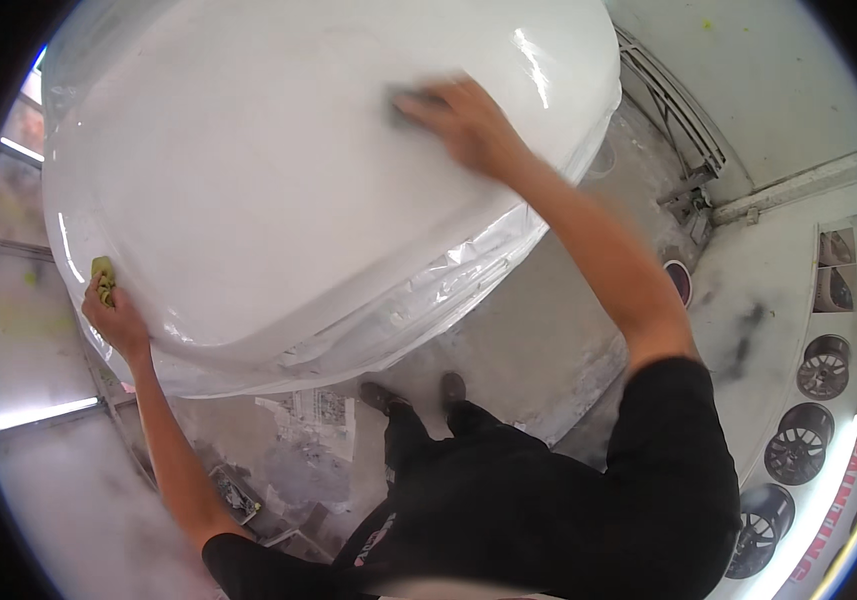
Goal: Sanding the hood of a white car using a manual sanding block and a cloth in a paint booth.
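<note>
over the dusty spray-booth floor [538,330] i press my right hand [463,120] flat on a blurred, half-hidden grey pad [410,103] on the white panel [298,170], my left hand [118,322] clenching a yellow cloth [103,278].

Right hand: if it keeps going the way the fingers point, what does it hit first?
The right hand lies flat on the white panel, fingers on a dark pad, pointing left. Beyond the pad there is only bare glossy panel, as far as visible.
</note>
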The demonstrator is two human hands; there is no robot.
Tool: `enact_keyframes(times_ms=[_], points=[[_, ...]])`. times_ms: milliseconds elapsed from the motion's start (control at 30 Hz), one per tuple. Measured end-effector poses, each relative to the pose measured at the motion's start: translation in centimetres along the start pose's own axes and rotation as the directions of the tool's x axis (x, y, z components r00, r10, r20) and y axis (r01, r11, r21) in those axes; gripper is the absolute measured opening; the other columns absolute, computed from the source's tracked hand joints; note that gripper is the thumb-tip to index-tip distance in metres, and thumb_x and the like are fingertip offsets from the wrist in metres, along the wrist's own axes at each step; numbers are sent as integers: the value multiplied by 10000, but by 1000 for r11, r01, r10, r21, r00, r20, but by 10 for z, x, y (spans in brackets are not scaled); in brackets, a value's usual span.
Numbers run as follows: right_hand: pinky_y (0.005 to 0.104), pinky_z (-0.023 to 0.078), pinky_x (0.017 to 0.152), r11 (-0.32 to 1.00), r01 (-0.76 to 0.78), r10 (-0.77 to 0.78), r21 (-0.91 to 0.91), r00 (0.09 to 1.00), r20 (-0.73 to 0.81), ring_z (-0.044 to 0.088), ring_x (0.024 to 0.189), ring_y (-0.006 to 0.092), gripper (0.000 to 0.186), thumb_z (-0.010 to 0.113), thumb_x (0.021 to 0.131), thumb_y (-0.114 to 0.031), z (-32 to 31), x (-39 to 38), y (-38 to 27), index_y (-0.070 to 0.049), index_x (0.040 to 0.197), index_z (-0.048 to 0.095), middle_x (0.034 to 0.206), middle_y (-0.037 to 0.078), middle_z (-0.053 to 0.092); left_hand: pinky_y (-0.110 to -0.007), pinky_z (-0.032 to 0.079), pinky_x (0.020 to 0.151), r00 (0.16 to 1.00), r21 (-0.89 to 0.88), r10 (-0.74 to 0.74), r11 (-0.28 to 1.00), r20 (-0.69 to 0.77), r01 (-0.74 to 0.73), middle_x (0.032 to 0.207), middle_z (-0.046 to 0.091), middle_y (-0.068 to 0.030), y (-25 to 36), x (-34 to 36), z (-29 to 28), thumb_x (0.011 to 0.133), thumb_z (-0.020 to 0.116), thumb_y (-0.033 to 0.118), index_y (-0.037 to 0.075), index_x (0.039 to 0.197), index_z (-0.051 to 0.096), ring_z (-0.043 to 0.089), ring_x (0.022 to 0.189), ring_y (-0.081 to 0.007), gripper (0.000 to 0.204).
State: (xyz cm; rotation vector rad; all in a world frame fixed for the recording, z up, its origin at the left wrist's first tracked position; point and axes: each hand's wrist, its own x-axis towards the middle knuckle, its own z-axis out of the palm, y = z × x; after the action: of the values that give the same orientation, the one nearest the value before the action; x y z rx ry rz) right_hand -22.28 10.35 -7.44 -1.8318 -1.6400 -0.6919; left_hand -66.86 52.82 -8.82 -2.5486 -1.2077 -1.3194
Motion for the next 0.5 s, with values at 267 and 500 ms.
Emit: enact_keyframes(times_ms=[267, 500], points=[[460, 568, 1017, 998, 59, -60, -37, 998, -8, 643, 1137, 375, 499, 674, 912, 46, 28, -7, 54, -134, 1361, 799, 1361, 131, 707, -483, 498, 1119, 993, -50, -40, 998, -110, 35, 1332, 642, -180, 2, -6, 6, 975, 621, 53, 27, 1382, 700, 622, 1250, -374, 416], [476, 577, 967, 997, 19, -20, -69, 1000, -8, 671, 1101, 394, 418, 669, 1011, -54, 24, 31, 30, -168, 1403, 762, 1270, 159, 729, -481, 503, 1122, 995, -22, -25, 1000, -93, 23, 1350, 640, -173, 16, -4, -2, 970, 622, 37, 26, 1370, 704, 622, 1270, -365, 408]])
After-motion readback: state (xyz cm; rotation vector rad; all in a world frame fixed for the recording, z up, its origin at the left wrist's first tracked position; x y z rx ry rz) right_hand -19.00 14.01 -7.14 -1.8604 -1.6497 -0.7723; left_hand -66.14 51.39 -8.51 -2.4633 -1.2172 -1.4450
